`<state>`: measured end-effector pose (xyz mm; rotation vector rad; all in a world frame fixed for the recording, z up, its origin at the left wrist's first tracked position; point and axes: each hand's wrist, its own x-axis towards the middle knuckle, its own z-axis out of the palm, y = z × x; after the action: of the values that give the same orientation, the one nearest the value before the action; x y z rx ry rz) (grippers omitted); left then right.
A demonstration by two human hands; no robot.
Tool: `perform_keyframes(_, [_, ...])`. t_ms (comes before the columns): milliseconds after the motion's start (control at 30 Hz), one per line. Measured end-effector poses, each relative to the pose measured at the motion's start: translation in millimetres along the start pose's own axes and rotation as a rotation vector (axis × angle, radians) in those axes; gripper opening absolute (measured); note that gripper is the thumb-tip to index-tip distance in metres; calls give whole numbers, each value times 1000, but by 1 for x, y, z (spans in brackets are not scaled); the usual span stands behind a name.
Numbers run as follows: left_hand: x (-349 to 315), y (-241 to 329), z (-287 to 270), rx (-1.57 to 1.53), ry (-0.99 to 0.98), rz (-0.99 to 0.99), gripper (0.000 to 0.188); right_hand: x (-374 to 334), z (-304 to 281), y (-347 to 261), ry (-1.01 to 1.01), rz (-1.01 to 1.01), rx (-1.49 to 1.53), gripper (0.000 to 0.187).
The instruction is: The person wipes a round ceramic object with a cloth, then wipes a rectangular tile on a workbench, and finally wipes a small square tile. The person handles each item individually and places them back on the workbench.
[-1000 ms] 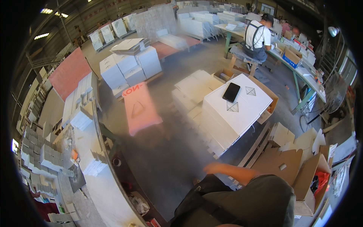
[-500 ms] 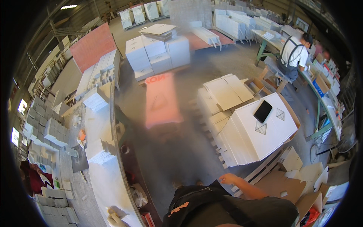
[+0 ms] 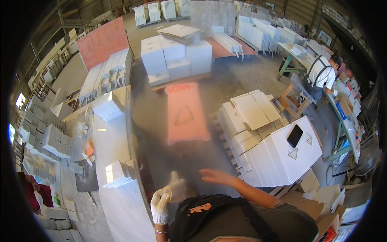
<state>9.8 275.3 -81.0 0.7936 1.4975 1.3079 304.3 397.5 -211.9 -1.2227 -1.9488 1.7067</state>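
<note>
"Holding what, in the left hand (image 3: 160,205)?"

"Loose knit glove (image 3: 177,186), white, yellow-edged, clamped in gloved fingers before the torso (image 3: 250,222). Near it, the right hand (image 3: 215,176): bare, fingers stretched out."

"Surroundings?"

"Smooth, veined white slab (image 3: 117,205) to the left; flat pink panel (image 3: 186,115) and square-edged white boxes (image 3: 278,157) ahead, over a workshop's concrete floor (image 3: 250,68)."

"Changed since half a second ago?"

"Raised from over the slab, on the left; swung inward, on the right."

Head-height view, forward, apparently downward
</note>
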Motion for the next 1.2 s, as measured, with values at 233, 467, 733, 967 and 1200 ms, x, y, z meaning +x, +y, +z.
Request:
perform_keyframes(233, [77, 16, -2, -244, -245, -149, 38, 62, 6, -60, -105, 28, 527, 78])
perform_keyframes(467, [115, 29, 24, -413, -320, -329, 31, 98, -8, -53, -191, 8, 732, 88])
perform_keyframes(733, [156, 27, 50, -465, -196, -211, 32, 148, -73, -60, -249, -3, 596, 50])
perform_keyframes(967, [172, 50, 95, -7, -149, 36, 42, 196, -159, -109, -204, -187, 382, 34])
perform_keyframes(1200, [180, 80, 106, 230, -114, 84, 42, 220, -180, -133, -353, -101, 392, 29])
